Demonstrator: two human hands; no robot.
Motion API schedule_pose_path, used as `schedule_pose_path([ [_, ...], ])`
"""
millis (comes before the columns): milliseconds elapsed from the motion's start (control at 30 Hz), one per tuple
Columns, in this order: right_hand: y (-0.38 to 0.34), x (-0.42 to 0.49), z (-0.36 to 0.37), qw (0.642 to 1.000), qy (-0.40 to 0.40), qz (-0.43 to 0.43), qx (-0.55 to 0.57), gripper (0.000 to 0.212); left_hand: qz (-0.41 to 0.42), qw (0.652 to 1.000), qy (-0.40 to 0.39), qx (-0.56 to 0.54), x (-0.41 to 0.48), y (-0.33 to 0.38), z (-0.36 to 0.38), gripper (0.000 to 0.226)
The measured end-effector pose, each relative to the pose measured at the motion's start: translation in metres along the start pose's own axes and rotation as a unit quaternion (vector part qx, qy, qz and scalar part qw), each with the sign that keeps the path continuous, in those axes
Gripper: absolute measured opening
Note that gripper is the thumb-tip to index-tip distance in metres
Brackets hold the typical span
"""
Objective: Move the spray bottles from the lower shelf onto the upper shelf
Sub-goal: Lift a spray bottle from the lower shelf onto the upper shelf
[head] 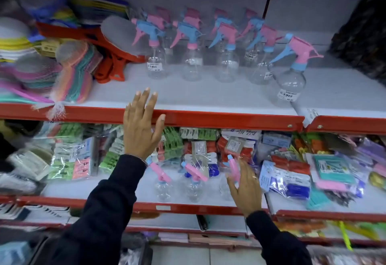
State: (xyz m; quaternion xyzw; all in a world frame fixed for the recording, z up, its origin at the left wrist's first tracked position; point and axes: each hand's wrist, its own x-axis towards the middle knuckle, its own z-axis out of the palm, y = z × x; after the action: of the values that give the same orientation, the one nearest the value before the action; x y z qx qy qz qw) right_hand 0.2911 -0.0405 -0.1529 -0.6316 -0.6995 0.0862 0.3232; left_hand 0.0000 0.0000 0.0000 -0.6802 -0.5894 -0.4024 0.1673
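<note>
Three spray bottles (193, 183) remain on the lower shelf (125, 203), while a row already stands on the upper shelf (208, 116). Her right hand (245, 189) has its fingers spread around the rightmost bottle's pink trigger head, not yet closed on it. Her left hand (142, 126) is empty, palm open against the upper shelf's red edge. Next comes a firm grip on the neck, then a lift clear of that edge.

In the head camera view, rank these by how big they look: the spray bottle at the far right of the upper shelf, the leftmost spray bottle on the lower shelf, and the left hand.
1. left hand, though it is nearest the camera
2. upper-shelf right spray bottle
3. lower-shelf left spray bottle
</note>
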Motion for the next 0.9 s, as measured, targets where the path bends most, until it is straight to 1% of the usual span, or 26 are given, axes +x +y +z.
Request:
schedule_pose_path([
  [67,0.005,0.0,0.009,0.997,-0.022,0.063,0.04,0.065,-0.015,1.0,-0.005,0.016,0.0,-0.004,0.003,0.05],
  [133,0.01,-0.004,0.018,0.99,-0.044,0.116,0.067,0.065,-0.017,0.999,-0.013,0.042,-0.004,-0.009,0.008,0.048],
  [200,0.015,-0.002,0.024,0.981,-0.047,0.153,0.106,0.054,-0.005,0.999,-0.009,0.053,-0.006,-0.013,0.013,0.046],
  [267,0.017,0.003,0.026,0.976,-0.045,0.163,0.139,0.039,0.004,0.998,0.002,0.06,-0.005,-0.017,0.016,0.045],
  [333,0.017,0.006,0.023,0.968,-0.051,0.173,0.174,0.034,0.004,0.998,0.011,0.064,-0.005,-0.019,0.02,0.045],
  [400,0.013,0.006,0.011,0.962,-0.05,0.152,0.22,0.031,0.006,0.998,0.018,0.064,-0.004,-0.019,0.021,0.044],
  [500,0.001,0.006,-0.021,0.964,-0.022,0.086,0.249,0.029,0.016,0.997,0.024,0.07,-0.003,-0.021,0.023,0.044],
  [667,-0.042,0.022,-0.094,0.958,0.072,-0.043,0.276,0.028,0.013,0.997,0.029,0.069,0.001,-0.022,0.027,0.044],
  [800,-0.082,0.051,-0.153,0.934,0.166,-0.126,0.291,0.032,0.009,0.997,0.021,0.072,0.001,-0.025,0.03,0.046],
  [900,-0.105,0.085,-0.186,0.908,0.228,-0.133,0.325,0.03,0.012,0.997,0.014,0.079,0.001,-0.027,0.031,0.047],
])
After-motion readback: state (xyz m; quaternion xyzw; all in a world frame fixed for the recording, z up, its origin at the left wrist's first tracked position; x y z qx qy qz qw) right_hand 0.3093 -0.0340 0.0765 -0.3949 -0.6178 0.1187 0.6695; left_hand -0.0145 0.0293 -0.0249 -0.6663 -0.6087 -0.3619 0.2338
